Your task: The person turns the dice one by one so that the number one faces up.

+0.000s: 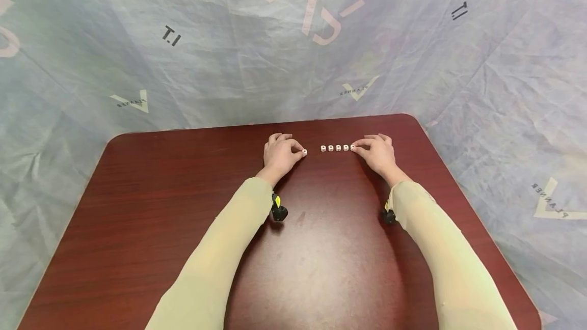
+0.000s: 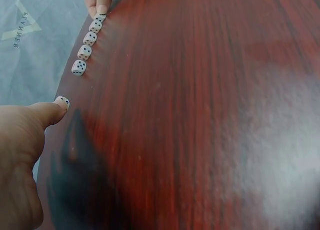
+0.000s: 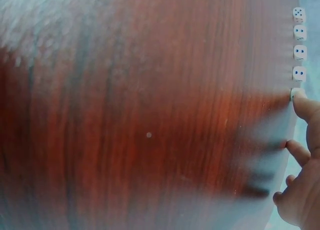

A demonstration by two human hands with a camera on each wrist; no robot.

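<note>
Between thumb and forefinger, my left hand [image 1: 278,155] pinches a small white die [image 1: 304,152], apart from the left end of a row. In the left wrist view the thumb covers part of that die [image 2: 63,101]. Several white dice with dark pips stand in a straight row on the table; one of them [image 1: 338,148] is mid-row. At the row's right end, my right hand [image 1: 378,154] pinches the last die [image 1: 352,147], close beside its neighbour. In the right wrist view, the thumb hides most of this end die [image 3: 293,94].
The dark red wooden table [image 1: 151,218] has rounded corners, and its far edge lies just beyond the dice. A grey printed cloth [image 1: 257,65] hangs behind and at both sides. A small black camera [image 1: 278,212] sits at the left wrist, another [image 1: 389,216] at the right.
</note>
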